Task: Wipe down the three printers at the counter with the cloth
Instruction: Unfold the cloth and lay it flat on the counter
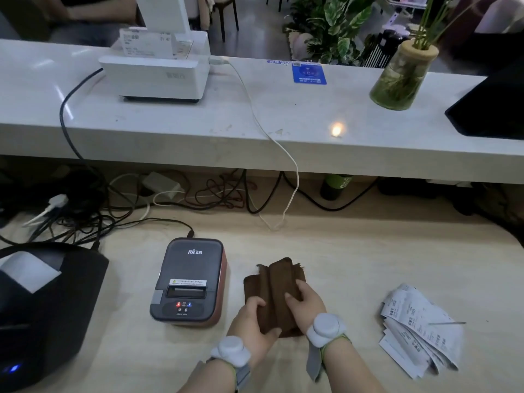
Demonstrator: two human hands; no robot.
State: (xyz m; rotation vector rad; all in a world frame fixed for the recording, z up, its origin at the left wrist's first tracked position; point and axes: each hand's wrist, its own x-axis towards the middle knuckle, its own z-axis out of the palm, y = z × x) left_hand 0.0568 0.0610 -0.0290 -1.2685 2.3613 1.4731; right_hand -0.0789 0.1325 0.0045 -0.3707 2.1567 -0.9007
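A brown cloth [279, 282] lies folded over the wooden desk, held by both hands. My left hand [253, 321] grips its near left edge, thumb underneath. My right hand [307, 300] holds its right side with fingers curled over the fabric. Just left of the cloth stands a small grey printer [190, 282] with reddish sides and lit red and blue lamps. A larger black printer [42, 307] with white paper sticking out sits at the far left. A white printer [158, 72] with a printed slip stands on the raised white counter.
A pile of paper receipts [419, 327] lies on the desk at the right. Tangled cables [113, 211] run behind the printers under the raised counter [283, 114]. A glass vase with plants [402, 78] and a dark screen [493, 109] stand on that counter.
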